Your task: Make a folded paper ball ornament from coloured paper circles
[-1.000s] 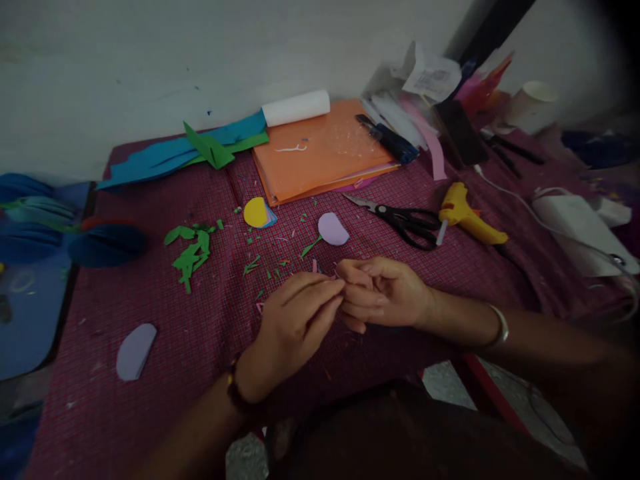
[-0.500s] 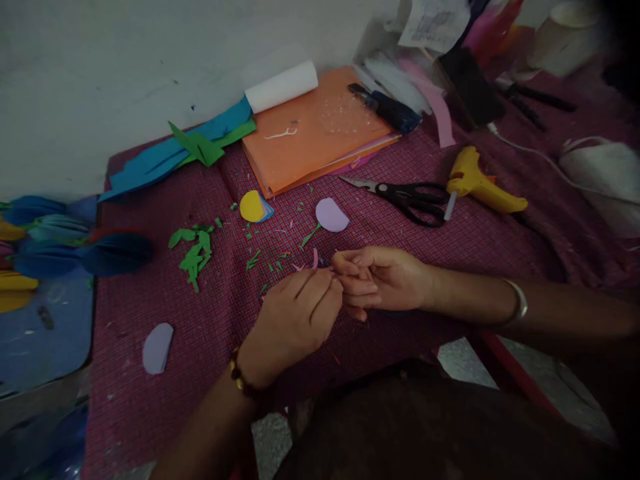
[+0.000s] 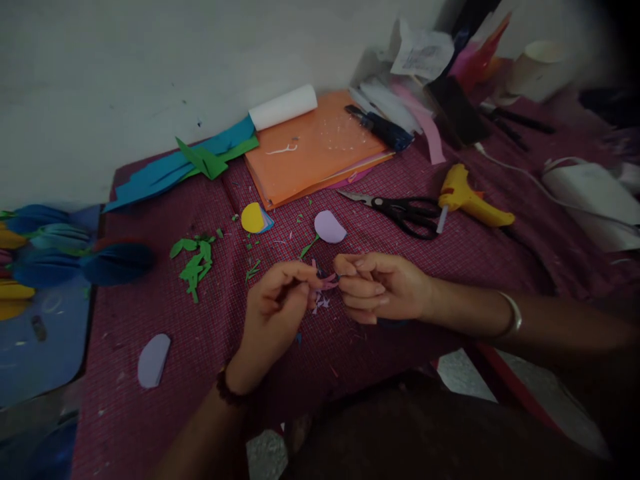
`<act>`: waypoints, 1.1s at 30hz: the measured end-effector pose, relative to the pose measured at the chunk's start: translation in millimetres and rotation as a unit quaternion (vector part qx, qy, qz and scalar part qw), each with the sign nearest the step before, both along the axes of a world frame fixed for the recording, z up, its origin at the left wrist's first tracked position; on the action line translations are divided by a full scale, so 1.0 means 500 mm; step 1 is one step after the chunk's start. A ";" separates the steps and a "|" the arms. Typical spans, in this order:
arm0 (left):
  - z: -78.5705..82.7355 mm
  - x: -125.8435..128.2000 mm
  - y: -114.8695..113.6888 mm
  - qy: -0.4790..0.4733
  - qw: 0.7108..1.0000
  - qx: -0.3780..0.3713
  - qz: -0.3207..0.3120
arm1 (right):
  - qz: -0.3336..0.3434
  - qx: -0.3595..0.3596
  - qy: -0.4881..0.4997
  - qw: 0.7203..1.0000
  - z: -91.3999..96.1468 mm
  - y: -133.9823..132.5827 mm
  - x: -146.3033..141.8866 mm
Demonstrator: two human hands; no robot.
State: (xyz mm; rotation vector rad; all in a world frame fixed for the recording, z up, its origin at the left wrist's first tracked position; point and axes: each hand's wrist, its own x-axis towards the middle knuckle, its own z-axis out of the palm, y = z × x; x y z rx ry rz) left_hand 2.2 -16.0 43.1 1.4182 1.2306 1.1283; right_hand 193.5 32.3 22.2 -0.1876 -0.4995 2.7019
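Over the front of the table, my left hand (image 3: 273, 317) is closed, thumb and fingertips pinched together. Close to its right, my right hand (image 3: 383, 288) is closed too, fingers curled and thumb against the index finger. Whatever they pinch is too small to make out. Pink paper strips (image 3: 329, 283) show between the fingertips; I cannot tell whether they are held or lie on the cloth. Just beyond the hands rests a lavender paper round (image 3: 330, 227) with a green paper stem (image 3: 309, 247). Stacked yellow paper rounds (image 3: 253, 218) lie farther left.
Black-handled scissors (image 3: 400, 210) and a yellow glue gun (image 3: 473, 197) lie at right. An orange paper stack (image 3: 300, 160) bears a blue-handled tool (image 3: 383, 130) and a white roll (image 3: 284, 107). Green paper leaves (image 3: 196, 267) and a lavender half-round (image 3: 154, 361) are at left.
My left hand has drawn slightly left, away from my right hand, and turned so its thumb shows. Pink and lavender scraps between the hands are now exposed. The camera view has shifted a little.
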 end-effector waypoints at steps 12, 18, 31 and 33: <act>-0.014 0.011 -0.007 0.014 0.999 0.031 -0.031 | -0.002 0.013 -0.005 1.000 -0.005 -0.004 -0.002; -0.014 0.028 -0.004 0.140 0.972 0.185 0.048 | 0.001 0.022 -0.017 1.000 -0.010 -0.011 -0.006; -0.023 0.029 -0.002 0.187 0.960 0.193 0.078 | -0.002 0.039 -0.059 0.998 -0.017 -0.015 -0.010; -0.021 0.027 -0.001 0.155 0.974 0.145 0.085 | -0.004 0.053 -0.068 0.996 -0.017 -0.016 -0.012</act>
